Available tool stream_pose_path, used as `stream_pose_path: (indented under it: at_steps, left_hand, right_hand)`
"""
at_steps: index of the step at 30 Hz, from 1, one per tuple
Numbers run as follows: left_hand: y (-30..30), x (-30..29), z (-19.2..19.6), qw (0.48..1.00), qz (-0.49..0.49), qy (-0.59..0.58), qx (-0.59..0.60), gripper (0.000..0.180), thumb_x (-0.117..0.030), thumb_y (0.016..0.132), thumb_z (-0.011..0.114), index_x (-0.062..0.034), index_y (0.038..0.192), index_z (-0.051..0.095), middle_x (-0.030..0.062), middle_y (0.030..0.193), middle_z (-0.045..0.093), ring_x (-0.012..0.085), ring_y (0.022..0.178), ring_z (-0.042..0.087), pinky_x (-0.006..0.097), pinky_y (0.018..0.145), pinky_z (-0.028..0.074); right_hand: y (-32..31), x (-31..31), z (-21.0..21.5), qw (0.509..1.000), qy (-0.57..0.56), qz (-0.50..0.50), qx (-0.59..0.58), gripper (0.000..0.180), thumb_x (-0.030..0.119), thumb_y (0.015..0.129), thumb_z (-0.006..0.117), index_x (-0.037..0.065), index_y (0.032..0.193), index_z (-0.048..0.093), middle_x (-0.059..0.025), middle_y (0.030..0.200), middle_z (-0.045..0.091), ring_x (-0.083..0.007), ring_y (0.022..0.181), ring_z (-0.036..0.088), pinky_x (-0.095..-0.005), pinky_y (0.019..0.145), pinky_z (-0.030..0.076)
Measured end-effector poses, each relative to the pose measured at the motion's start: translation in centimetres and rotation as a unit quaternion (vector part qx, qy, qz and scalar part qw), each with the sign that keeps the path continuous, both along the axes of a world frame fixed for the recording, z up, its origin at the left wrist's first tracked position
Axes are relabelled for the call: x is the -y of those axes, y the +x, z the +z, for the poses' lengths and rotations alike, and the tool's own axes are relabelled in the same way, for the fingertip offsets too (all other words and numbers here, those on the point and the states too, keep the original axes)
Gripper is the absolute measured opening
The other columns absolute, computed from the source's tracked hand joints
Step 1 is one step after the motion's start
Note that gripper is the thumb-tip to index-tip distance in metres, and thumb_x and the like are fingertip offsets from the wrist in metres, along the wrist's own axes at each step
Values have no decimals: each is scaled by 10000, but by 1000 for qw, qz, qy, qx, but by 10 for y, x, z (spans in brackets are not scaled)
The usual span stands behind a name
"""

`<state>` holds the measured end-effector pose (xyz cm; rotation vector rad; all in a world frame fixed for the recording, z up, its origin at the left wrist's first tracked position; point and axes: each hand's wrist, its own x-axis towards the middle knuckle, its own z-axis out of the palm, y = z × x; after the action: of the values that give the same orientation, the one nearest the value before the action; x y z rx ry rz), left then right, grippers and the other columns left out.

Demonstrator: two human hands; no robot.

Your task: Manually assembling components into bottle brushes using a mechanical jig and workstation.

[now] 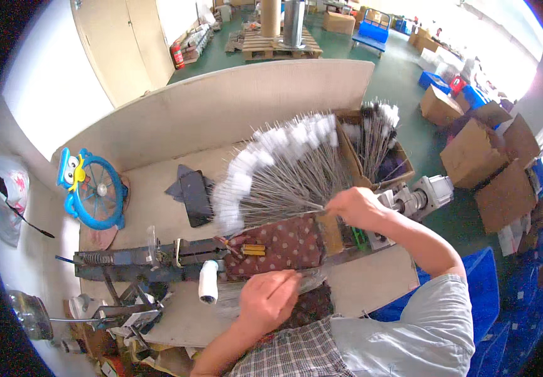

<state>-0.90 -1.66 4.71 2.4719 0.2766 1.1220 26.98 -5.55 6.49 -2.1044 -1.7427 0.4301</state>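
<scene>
My right hand (356, 207) is closed at the gathered stem ends of a wide fan of wire-stemmed brushes (271, 144) with fluffy white heads. Its fingertips pinch the end of a thin wire stem. Closer to my body, my left hand (271, 298) has its fingers drawn together; anything inside them is hidden. It rests by the near edge of a brown polka-dot cloth (284, 245), beside a clear plastic-like bundle (233, 301). A small yellow piece (254, 250) lies on the cloth. Left of it runs a dark metal bench fixture (133, 259) with a spring, and a white cylinder (208, 283) sticks out in front.
A cardboard box (403, 166) of black-and-white brushes stands beyond my right hand, near a grey motor-like unit (432, 191). A dark phone (196, 198) and a blue cartoon-shaped fan (98, 191) are at the left. A raised board (233, 94) borders the bench's far side.
</scene>
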Motion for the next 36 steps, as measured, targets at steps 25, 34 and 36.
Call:
stream_pose_path:
  at_steps: [25,34,36]
  left_hand:
    - [-62,-19,-38,590,106,-747,289,310,-282,902,500,11,956,584,79,739,626,140,662,594,292,601,493]
    - [-44,-37,-63,824,322,-444,-141,348,-308,764,703,6,630,641,28,548,590,121,523,561,281,490,408]
    - [-45,-33,-87,807,222,-547,30,282,-275,790,670,3,751,637,43,648,615,132,548,568,285,507,431]
  right_hand:
    - [-149,-93,-27,953,176,248,-14,55,140,643,594,94,636,565,-46,694,596,-271,791,556,-403,634,495]
    - [-146,-87,-19,952,176,252,6,71,155,687,629,92,718,637,-16,722,593,-220,737,538,-330,662,460]
    - [-141,-75,-10,943,227,241,-10,96,126,690,622,79,773,637,-32,760,598,-225,735,552,-329,652,471]
